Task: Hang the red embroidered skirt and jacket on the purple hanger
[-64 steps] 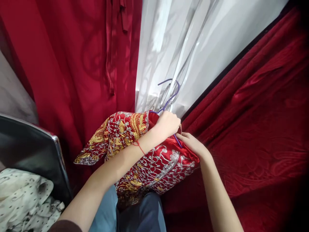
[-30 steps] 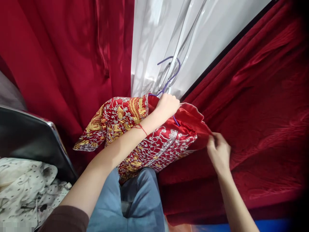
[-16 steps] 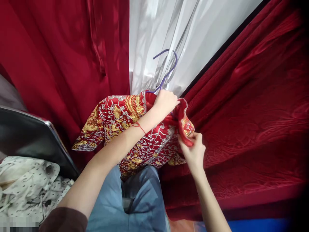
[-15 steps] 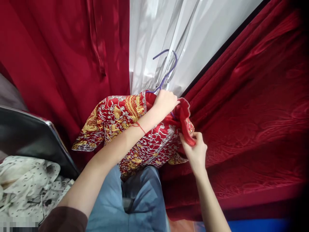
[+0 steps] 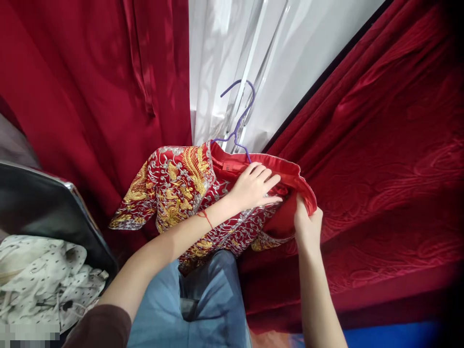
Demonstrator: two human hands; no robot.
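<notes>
Both hands have shifted: left hand [image 5: 255, 186] now lies flat and open on the jacket [image 5: 181, 188] below the hanger [image 5: 237, 121], right hand [image 5: 307, 223] pinching its hem beside it.

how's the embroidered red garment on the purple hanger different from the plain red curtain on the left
The red garment with gold and silver embroidery is densely patterned; the plain red satin curtain has no embroidery. The garment is bunched over a purple wire hanger, with the left hand flat on it and the right hand gripping its edge; the curtain hangs in long folds, untouched. Both are shiny red cloth.
</notes>
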